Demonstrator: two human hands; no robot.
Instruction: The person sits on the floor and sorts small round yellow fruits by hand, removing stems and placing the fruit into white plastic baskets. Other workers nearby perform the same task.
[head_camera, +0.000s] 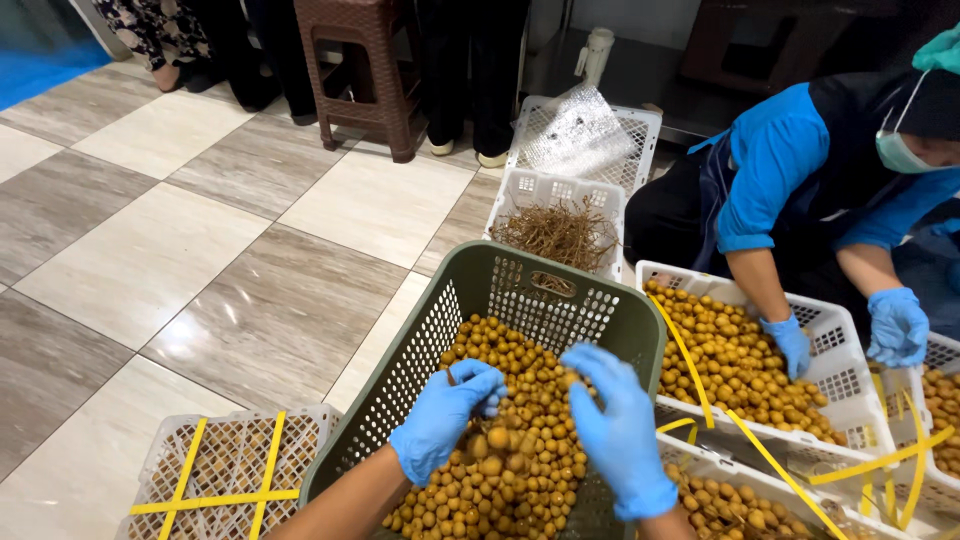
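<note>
Head view: both of the person's hands in blue gloves work over a heap of small round tan fruit (500, 470) in an olive-green slotted crate (455, 300). Left hand (445, 420): grip closed, fingers curled round a small cluster of the fruit (497, 437) at the middle of the crate, just above the heap. Right hand (620, 430): fingers bent, tips pinching at the same cluster from the right side; whether it truly holds a fruit or only touches it, cannot tell. The two hands sit close together, almost touching over the cluster.

Fruit fills the crate's lower half, piled deeper toward its near edge; the far wall stands bare above the heap.

Outward, on the tiled floor (200, 250): a white crate with yellow straps (225, 470) just beside the green crate's near-left corner. A white crate of dry brown stems (560, 225) behind the far wall, and beyond it another white crate holding bubble wrap (580, 130). To the right, a white crate full of the same fruit (740, 350), with loose yellow strapping (760, 450) across its near edge.

A co-worker in a blue top and blue gloves crouches at the right; one gloved hand (792, 345) rests on that fruit, the other (897, 327) hovers at the crate's far-right edge. A brown woven stool (365, 70) stands at the back.
</note>
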